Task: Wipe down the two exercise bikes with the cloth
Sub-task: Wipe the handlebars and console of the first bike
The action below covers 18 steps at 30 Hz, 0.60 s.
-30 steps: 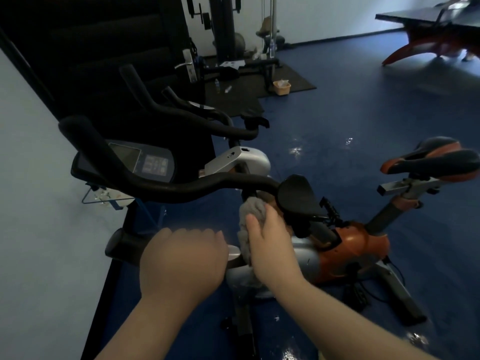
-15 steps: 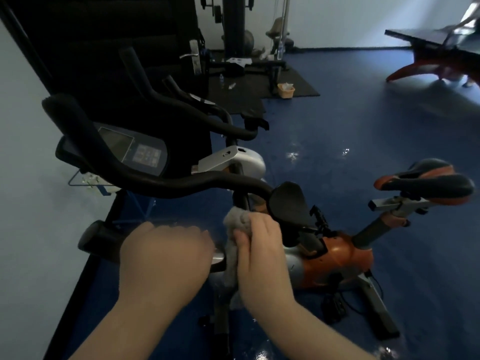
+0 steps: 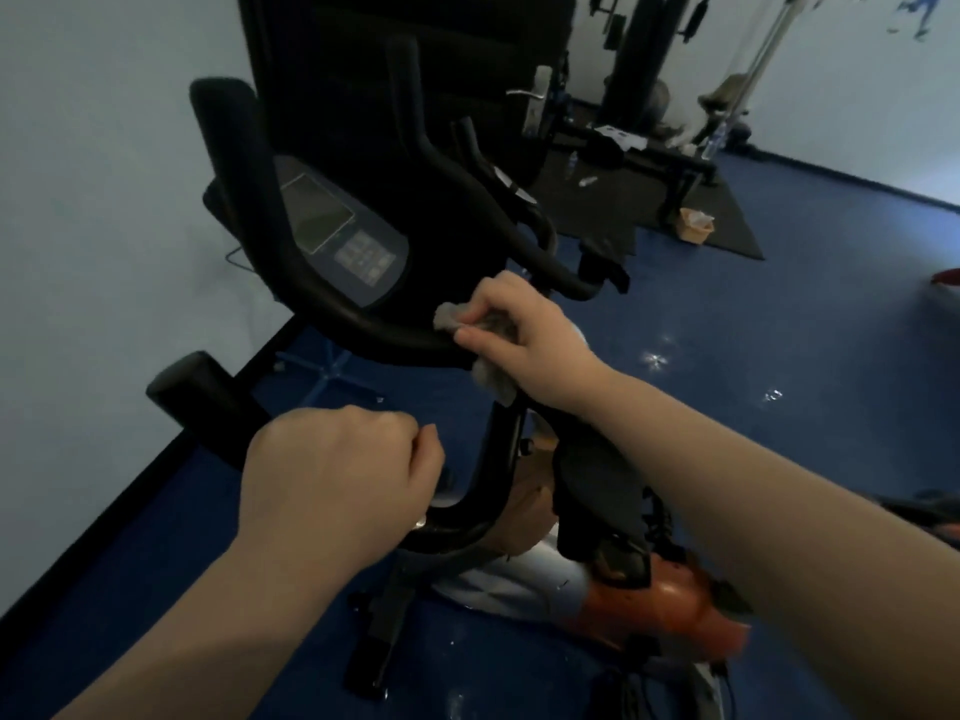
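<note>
- Nearest, the left hand (image 3: pixel 332 480) is curled into a fist over the near left handlebar grip (image 3: pixel 208 402), a thick, matte black, rounded bar; the fingers wrap down around it, though their tips are hidden under the hand.
- Just right of that hand, the black curved stem (image 3: pixel 493 470) of the near bike rises in a smooth bend from the base.
- Low and to the right, the bike body (image 3: pixel 665 610) is a glossy orange shell with a silver-white panel on its left, resting on the blue floor (image 3: pixel 779 330), which looks smooth and shows small bright glints.
- Farther up, the right hand (image 3: pixel 524 330) holds the cloth (image 3: pixel 488 376), a crumpled grey rag with a soft, fuzzy look; the thumb and fingers pinch it against the upper handlebar (image 3: pixel 363 330), with one corner poking out to the left and a fold hanging below the bar.
- Behind the bar sits the console (image 3: pixel 343 236), a flat dark panel with a greyish rectangular screen and a block of small buttons.
- Beyond it, the second bike's handlebars (image 3: pixel 467 184) show as slim black curved tubes.
- Farthest, a black mat (image 3: pixel 727 226) lies on the floor with a small tan box (image 3: pixel 696 226) on it, beside a dark weight machine (image 3: pixel 639 59) against the pale wall (image 3: pixel 93 174).
</note>
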Each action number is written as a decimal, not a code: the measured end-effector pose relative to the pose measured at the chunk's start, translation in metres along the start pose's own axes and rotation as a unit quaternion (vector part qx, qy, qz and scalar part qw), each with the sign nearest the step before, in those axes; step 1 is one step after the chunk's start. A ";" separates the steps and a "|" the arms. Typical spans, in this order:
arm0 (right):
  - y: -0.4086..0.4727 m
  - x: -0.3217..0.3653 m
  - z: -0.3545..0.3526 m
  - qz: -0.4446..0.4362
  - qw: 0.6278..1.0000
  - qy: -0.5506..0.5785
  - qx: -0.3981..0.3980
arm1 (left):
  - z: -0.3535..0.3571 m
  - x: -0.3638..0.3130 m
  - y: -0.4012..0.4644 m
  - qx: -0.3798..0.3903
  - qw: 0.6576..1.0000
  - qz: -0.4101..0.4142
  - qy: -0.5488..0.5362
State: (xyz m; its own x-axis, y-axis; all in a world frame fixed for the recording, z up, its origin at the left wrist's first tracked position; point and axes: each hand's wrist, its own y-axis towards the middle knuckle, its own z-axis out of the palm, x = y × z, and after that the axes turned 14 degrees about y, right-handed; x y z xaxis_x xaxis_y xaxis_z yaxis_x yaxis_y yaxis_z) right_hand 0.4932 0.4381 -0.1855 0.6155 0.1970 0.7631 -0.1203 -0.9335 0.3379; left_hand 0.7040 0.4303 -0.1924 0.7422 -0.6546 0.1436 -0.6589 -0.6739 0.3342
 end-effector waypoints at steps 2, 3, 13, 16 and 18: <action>-0.010 -0.007 -0.009 -0.013 1.000 0.015 -0.002 | -0.001 -0.002 0.001 -0.010 1.000 -0.011 -0.005; -0.014 -0.010 -0.015 -0.011 1.000 0.014 0.005 | -0.001 -0.003 0.001 -0.009 1.000 -0.013 -0.007; -0.058 -0.016 -0.093 0.167 0.978 0.014 0.120 | -0.002 -0.005 0.003 -0.002 1.000 -0.020 0.009; -0.020 0.000 -0.068 0.049 0.998 0.006 0.039 | 0.000 -0.004 0.004 -0.015 1.000 -0.015 0.007; -0.008 0.005 -0.038 0.028 0.998 0.011 0.058 | 0.001 -0.003 0.004 -0.024 1.000 -0.009 0.003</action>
State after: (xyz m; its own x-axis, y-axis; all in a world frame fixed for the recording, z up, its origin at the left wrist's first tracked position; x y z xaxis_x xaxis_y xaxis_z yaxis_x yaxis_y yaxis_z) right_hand 0.4676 0.4584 -0.1629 0.5928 0.1496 0.7913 -0.0621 -0.9712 0.2301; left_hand 0.6991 0.4292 -0.1923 0.7552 -0.6400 0.1418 -0.6383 -0.6686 0.3815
